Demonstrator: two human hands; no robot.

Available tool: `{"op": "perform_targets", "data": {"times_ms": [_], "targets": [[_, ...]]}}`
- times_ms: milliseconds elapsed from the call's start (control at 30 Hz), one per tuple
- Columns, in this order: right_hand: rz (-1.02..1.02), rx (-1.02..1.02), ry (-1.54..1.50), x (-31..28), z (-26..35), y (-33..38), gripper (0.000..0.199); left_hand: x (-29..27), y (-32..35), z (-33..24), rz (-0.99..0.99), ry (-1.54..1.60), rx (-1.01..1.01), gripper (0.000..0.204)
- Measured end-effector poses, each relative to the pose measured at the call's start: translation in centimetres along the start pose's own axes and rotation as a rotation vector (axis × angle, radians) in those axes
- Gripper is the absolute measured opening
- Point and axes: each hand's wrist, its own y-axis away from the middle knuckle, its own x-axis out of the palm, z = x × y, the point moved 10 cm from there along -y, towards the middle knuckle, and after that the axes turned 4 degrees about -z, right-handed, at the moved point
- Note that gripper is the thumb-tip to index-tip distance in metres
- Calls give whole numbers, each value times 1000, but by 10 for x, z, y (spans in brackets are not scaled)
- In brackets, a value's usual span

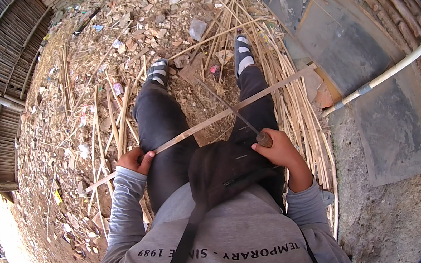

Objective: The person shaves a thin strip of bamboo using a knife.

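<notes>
A long, flat bamboo strip (203, 124) lies slantwise across my thighs, from the lower left up to the far right. My left hand (135, 161) is closed round it near its lower end, thumb on top. In my right hand (281, 150) is a knife (264, 139) with a round brown wooden handle, the fingers wrapped about the grip. Its thin dark blade points up and to the left, crossing the strip between my legs. Whether the blade touches the strip, I cannot tell.
Several split bamboo strips (297, 116) lie along my right leg, with more (121, 120) on the left. Rubble and litter (112, 28) cover the ground. Dark flat sheets (397, 129) and a pale pole (383, 74) stand at the right. A bamboo wall (1, 45) rises at the left.
</notes>
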Motion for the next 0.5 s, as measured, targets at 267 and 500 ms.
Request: {"op": "perform_targets", "data": {"times_ms": [267,500], "targets": [[-50,-91,104,3,8,2,28,0,-1,0,16,-35,16,52],[28,-42,170,5,15,-4,26,-1,2,-3,-29,-29,-2,52]]}}
